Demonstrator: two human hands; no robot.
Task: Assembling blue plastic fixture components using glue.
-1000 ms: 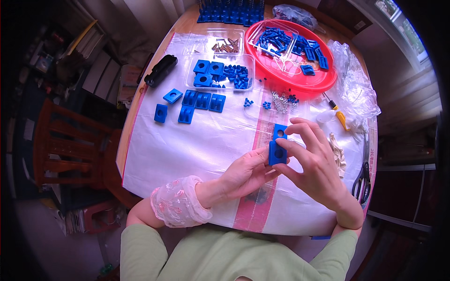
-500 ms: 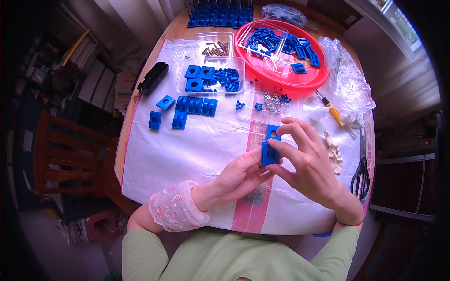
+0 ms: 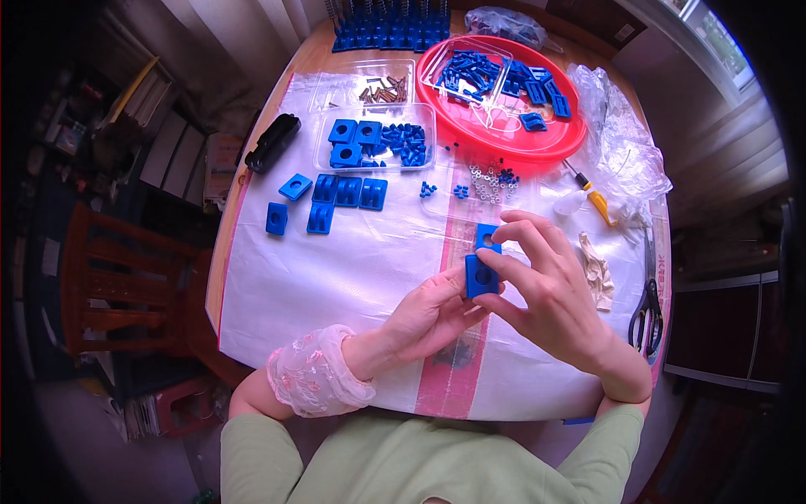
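Note:
Between both hands, above the table's middle, is a blue square plastic piece (image 3: 482, 277) with a round hole. My left hand (image 3: 435, 313) is closed on its left and lower side. With thumb and index finger, my right hand (image 3: 541, 290) pinches the same piece from the right; its other fingers are bent. Just beyond it shows another blue plastic piece with a hole (image 3: 487, 237), partly hidden by my right fingers; whether I hold that one too I cannot tell. To the left lie several similar blue pieces (image 3: 347, 191) on the white cloth.
A clear box (image 3: 321, 160) of blue parts stands beyond, near a tray of screws (image 3: 384, 90). The red round tray (image 3: 537, 151) carries more blue parts. White nuts (image 3: 484, 186) lie before it. Right are a yellow-handled screwdriver (image 3: 598, 207) and scissors (image 3: 646, 315); left, a black case (image 3: 273, 143).
Almost nothing differs. The whole view has shifted very slightly, and both hands keep the same hold on the blue piece.

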